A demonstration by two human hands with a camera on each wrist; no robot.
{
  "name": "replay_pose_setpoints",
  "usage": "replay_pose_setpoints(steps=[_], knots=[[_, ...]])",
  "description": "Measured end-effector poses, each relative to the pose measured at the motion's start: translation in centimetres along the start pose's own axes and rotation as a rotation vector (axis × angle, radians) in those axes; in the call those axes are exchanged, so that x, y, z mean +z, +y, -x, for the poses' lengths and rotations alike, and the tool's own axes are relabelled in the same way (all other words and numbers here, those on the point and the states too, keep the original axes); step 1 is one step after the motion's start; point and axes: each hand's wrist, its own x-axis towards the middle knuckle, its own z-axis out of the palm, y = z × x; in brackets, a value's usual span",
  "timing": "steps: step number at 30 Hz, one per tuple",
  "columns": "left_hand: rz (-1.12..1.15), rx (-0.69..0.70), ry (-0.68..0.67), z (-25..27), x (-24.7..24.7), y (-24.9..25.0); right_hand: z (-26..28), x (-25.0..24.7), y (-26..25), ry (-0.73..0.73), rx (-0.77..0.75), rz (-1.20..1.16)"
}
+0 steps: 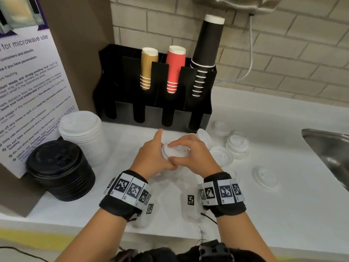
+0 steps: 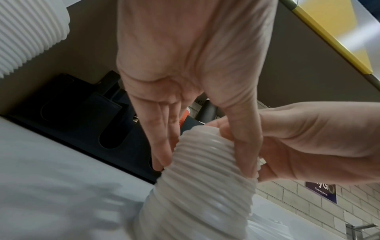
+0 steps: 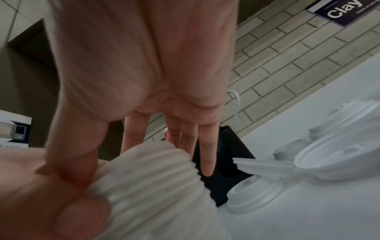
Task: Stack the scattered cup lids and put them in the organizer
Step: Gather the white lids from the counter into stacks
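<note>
A tall stack of white ribbed cup lids (image 1: 174,151) stands on the counter in front of the black organizer (image 1: 156,114). My left hand (image 1: 153,156) grips the stack's side (image 2: 205,170) between thumb and fingers, index finger pointing away. My right hand (image 1: 191,154) curls over the top lid, thumb pressed on the near rim of the stack (image 3: 156,186). More white lids lie scattered to the right: a flat one (image 1: 221,156), a small pile (image 1: 237,145), one (image 1: 221,127) near the organizer's corner and one (image 1: 265,177) toward the sink. A tilted lid (image 1: 204,136) sits just behind my right hand.
The organizer's back slots hold tan (image 1: 148,69), red (image 1: 174,69) and black (image 1: 205,53) cup stacks; its front slots look dark. A big white lid stack (image 1: 83,135) and a black lid stack (image 1: 60,169) stand at left. A steel sink (image 1: 328,148) lies at right.
</note>
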Motion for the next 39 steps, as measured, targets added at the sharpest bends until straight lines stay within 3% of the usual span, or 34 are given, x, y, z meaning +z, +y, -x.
replay_pose_setpoints(steps=[8,11,13,15,17,22,24,27,30,39], knots=[[-0.032,0.039,-0.004,0.1,-0.1,0.5,-0.5,-0.9,1.7,-0.069,0.058,-0.209],[-0.048,0.038,-0.001,0.0,-0.1,0.5,-2.5,-2.0,3.2,-0.002,0.27,0.056],[-0.048,0.019,-0.011,0.0,-0.1,0.5,-3.5,-2.4,4.0,-0.152,0.444,0.297],[-0.053,0.004,-0.014,0.0,-0.1,0.5,-4.1,-2.6,4.5,-0.283,0.506,0.392],[-0.056,-0.002,-0.016,0.0,-0.1,0.6,-4.1,-3.1,4.6,-0.265,0.474,0.376],[-0.093,-0.002,0.004,0.0,0.0,0.5,-2.9,-5.5,3.3,0.202,0.232,-0.039],[-0.11,-0.01,0.007,0.0,0.0,0.5,-2.1,-6.1,2.2,0.29,0.163,-0.255],[-0.124,-0.004,0.006,0.1,-0.1,0.5,-1.1,-5.8,1.1,0.21,0.122,-0.583],[-0.133,0.017,0.015,0.2,-0.1,0.5,-0.4,-4.4,1.0,0.07,0.178,-0.706],[-0.118,-0.025,0.033,0.3,0.1,0.4,0.5,-2.3,1.5,-0.024,0.183,-0.343]])
